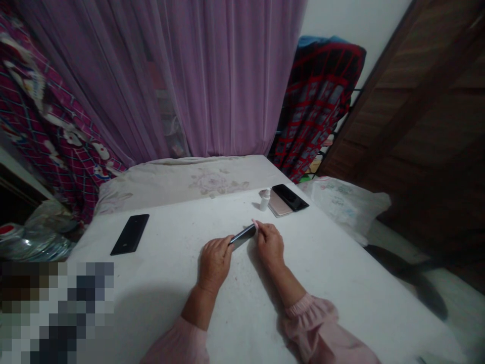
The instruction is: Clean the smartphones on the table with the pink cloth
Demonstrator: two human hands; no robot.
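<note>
Tilted above the white table, a dark smartphone [243,233] shows me its narrow edge. My left hand [215,263] is closed on its near left end. At the phone's far right end is my right hand [271,244], its fingers pinched around a small pink thing [255,223] that meets the phone's edge. The pink thing is mostly hidden by the fingers, so its kind cannot be made out. Just beyond my right hand stands a small white bottle [264,200], upright.
A black phone [131,234] lies at the left. Behind the bottle lie a gold-coloured phone [279,205] and a black phone or open case [291,197]. A floral cloth [166,183] covers the white table's [162,283] far end; a plastic bag [341,199] sits past its right edge.
</note>
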